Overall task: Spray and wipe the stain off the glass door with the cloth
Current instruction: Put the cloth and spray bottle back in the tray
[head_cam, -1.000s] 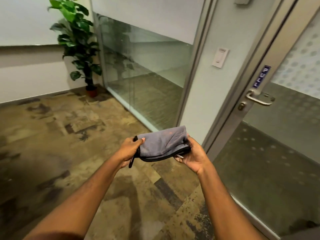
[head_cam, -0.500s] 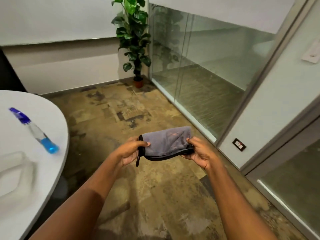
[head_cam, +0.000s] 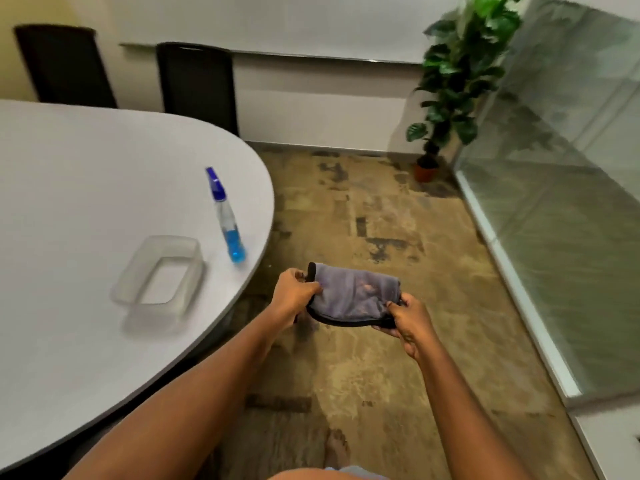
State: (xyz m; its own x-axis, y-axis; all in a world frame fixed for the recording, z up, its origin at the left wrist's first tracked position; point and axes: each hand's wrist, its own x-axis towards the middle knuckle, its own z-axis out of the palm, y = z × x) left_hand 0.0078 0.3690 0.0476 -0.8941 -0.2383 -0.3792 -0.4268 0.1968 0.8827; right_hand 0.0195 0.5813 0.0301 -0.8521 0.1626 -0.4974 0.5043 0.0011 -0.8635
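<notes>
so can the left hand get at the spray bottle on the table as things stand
Probably yes, once it lets go. The left hand is gripping the cloth with the right hand, but the spray bottle stands near the table edge with nothing between.

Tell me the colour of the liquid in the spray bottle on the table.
Blue, pooled in the lower part of the clear plastic spray bottle; head view.

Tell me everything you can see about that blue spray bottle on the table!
The spray bottle is thin and see-through, probably plastic, with a dark blue sprayer top and bright blue liquid filling only its bottom part. It stands upright, looking tilted in this wide view, on the white table near the rounded edge. A clear plastic container sits beside it, apart. Nothing touches the bottle except the table.
</notes>
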